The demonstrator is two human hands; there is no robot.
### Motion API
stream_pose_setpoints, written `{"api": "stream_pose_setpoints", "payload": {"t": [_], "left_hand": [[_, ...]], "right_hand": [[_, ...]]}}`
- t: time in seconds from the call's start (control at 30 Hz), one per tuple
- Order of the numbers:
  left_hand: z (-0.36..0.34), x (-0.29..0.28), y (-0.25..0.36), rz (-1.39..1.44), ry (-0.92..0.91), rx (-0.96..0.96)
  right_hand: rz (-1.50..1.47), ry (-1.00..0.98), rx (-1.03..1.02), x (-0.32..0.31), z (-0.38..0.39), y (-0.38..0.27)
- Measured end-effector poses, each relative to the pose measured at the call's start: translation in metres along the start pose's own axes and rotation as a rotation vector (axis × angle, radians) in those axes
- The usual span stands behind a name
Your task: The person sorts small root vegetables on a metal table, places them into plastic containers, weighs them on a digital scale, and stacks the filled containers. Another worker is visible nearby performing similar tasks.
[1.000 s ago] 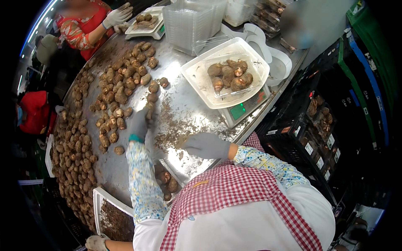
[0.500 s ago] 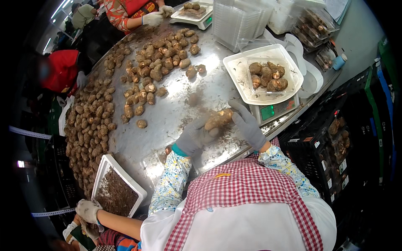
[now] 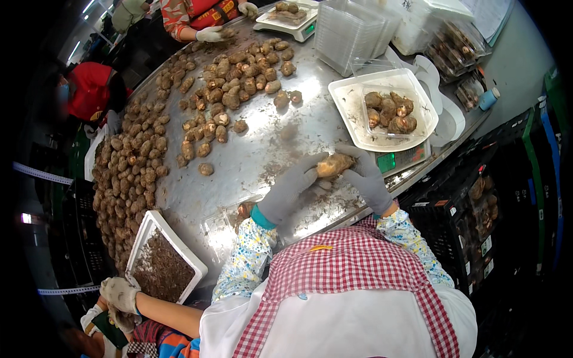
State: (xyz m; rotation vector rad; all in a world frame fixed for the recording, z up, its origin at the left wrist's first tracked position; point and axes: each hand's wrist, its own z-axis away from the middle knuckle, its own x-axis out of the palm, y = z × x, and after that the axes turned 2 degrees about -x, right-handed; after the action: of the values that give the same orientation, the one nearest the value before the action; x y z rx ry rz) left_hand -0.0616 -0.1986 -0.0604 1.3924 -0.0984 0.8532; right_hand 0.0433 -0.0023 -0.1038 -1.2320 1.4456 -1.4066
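A brown taro (image 3: 334, 166) is held above the near part of the metal table (image 3: 262, 173), gripped between both of my grey-gloved hands. My left hand (image 3: 289, 190) closes on its left end, and my right hand (image 3: 365, 179) has its fingers on the right end. Just beyond my right hand stands a scale (image 3: 412, 156) with a white tray (image 3: 341, 98) on top. A clear plastic box (image 3: 418, 132) with several taros (image 3: 388, 110) rests in that tray. Partly hidden by my left forearm, another clear box (image 3: 218, 230) lies beside a taro (image 3: 245, 209).
Loose taros (image 3: 236, 77) cover the far middle, with a bigger heap (image 3: 128, 173) at left. A white foam box (image 3: 194, 259) of dirt stands near a co-worker's gloved hand (image 3: 121, 296). Stacked clear boxes (image 3: 349, 36) stand at the back; black crates (image 3: 441, 230) are on the right.
Both hands have shifted slightly right with the taro, and my right fingers now close on its end. The far co-worker's gloved hands have moved apart.
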Motion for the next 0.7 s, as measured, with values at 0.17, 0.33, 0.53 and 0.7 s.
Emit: {"api": "stream_pose_setpoints", "payload": {"t": [0.17,0.33,0.53,0.7], "left_hand": [[0.000,0.010,0.009,-0.315,0.026,0.099],[0.002,0.007,0.008,-0.309,0.159,0.040],[-0.003,0.000,0.006,-0.325,0.282,0.083],[-0.004,0.005,0.004,-0.322,0.300,0.055]], "right_hand": [[-0.186,-0.017,0.139,-0.003,0.003,-0.005],[0.145,0.157,0.074,-0.018,-0.003,-0.048],[0.701,0.855,-0.270,-0.096,-0.042,-0.081],[1.288,0.776,0.110,-0.116,-0.036,-0.070]]}}
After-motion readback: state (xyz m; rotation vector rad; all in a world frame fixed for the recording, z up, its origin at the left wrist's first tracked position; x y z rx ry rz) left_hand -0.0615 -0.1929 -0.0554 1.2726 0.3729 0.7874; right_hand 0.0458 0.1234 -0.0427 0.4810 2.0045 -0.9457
